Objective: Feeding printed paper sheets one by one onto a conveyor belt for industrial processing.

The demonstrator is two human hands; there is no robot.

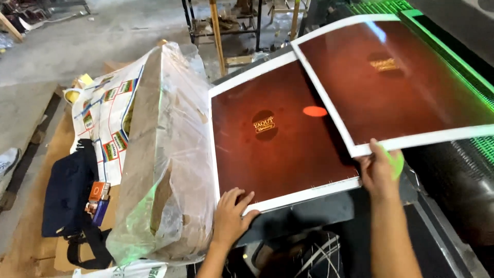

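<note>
A: Workshop concrete floor, plastic-wrapped cardboard bundle left?
B: Yes. Left hand, fingers spread, flat on lower dark-red white-bordered sheet. Right hand fingers clamped on upper sheet, overlapping it.

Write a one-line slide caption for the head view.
Left hand steadies a stack of dark red printed sheets while the right hand holds one sheet over the machine.

Both forearms are bare, no sleeves, watch or rings showing on the left hand or right hand.
</note>
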